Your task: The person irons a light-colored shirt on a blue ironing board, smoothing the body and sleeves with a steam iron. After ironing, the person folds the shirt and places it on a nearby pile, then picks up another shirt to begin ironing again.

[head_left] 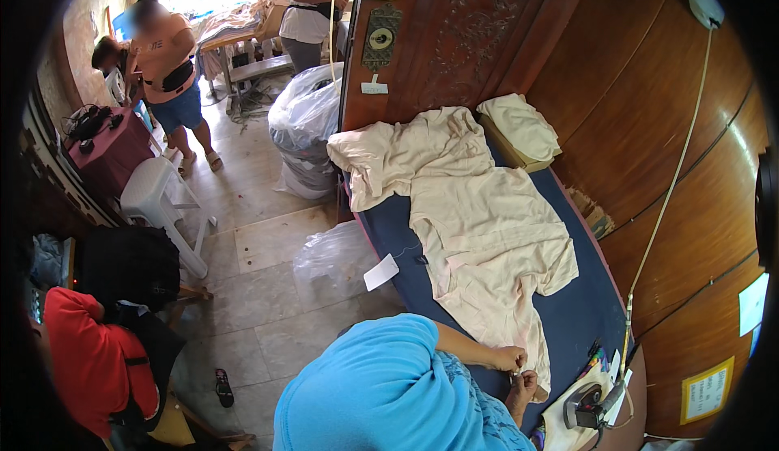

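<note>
Both left hand (511, 359) and right hand (523, 386) are pinching closed the soft, light cream cotton garment's (487, 240) hem on the dark blue padded surface (584, 313).

You've got a cream shirt (479, 224) on a navy blue table (576, 313), w/ a white stool (158, 199) & red-brown carved wood door (471, 37) nearby.

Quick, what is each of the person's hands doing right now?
Left hand: closed, pinching the hem of the cream garment.
Right hand: fingers curled at the same hem; whether it grips cannot be told.
</note>
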The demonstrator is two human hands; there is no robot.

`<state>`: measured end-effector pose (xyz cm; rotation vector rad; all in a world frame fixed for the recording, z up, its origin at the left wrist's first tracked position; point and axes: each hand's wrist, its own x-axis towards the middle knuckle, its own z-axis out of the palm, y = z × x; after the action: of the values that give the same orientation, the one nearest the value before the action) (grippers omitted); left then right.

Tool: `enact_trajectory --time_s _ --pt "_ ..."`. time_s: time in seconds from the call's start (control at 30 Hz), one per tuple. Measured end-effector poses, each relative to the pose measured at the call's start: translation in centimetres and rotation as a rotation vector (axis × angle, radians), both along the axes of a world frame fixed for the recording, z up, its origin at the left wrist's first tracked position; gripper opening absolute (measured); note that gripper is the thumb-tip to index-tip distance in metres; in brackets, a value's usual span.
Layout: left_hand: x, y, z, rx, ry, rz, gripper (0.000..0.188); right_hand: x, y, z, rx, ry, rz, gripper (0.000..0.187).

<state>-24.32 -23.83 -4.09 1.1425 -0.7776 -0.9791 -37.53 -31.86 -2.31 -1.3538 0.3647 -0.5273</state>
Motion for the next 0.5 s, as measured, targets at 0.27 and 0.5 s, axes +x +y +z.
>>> enact_trajectory --time_s 0.27,0.5 --pt "-1.3 1.0 2.5 0.089 -0.012 0.164 0.013 0.3 1.3 1.0 -0.002 0.025 -0.085 0.009" --pt "-1.5 1.4 1.7 0.030 0.008 0.182 0.010 0.3 1.1 0.9 -0.216 0.061 -0.017 0.013"
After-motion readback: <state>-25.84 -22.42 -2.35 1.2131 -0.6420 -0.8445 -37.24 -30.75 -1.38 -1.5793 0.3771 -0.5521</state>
